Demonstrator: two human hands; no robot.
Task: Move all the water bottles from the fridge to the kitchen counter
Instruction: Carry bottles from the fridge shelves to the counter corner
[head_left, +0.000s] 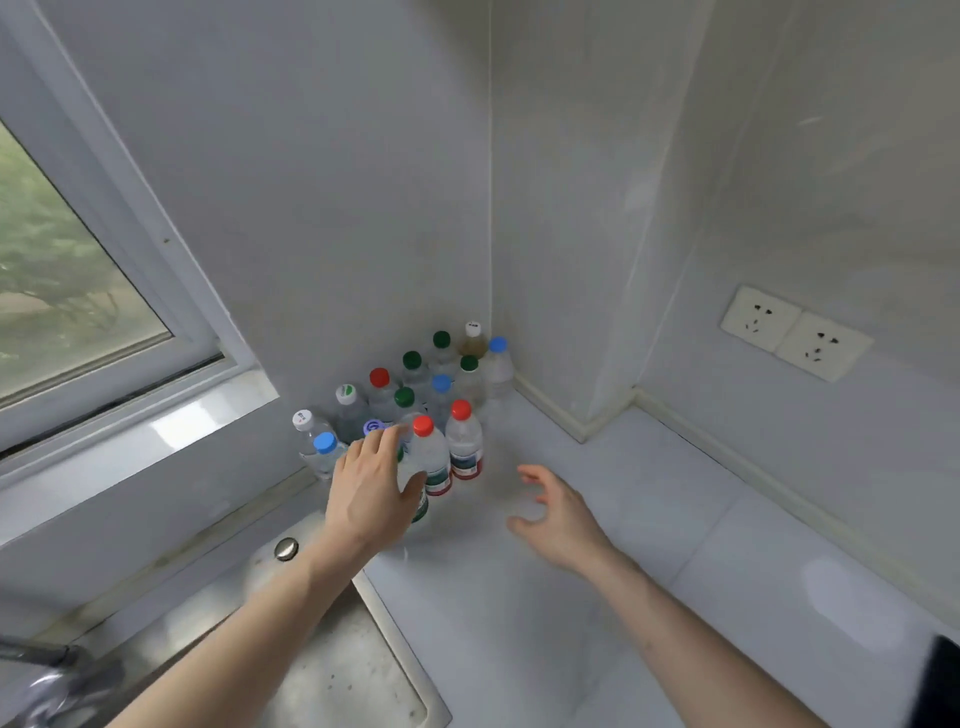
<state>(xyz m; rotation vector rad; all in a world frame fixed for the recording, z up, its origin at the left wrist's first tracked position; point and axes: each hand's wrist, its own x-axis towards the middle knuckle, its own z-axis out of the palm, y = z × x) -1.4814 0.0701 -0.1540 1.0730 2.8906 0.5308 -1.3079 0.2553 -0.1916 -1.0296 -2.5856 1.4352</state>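
Several water bottles (465, 441) with red, green, blue and white caps stand clustered in the counter's (597, 597) back corner. My left hand (371, 488) reaches into the front of the cluster. It holds a green-labelled bottle (420, 506), thumb in front and fingers behind; most of that bottle is hidden by the hand. A red-capped bottle (434, 460) stands right beside it. My right hand (558, 512) hovers over the counter to the right of the bottles, fingers loosely curved and holding nothing.
A steel sink (332, 670) lies at the lower left with a tap (47, 680) at its edge. A window (67, 275) fills the left wall. Wall sockets (795, 332) sit on the right wall. A dark object (940, 680) shows at the bottom right edge.
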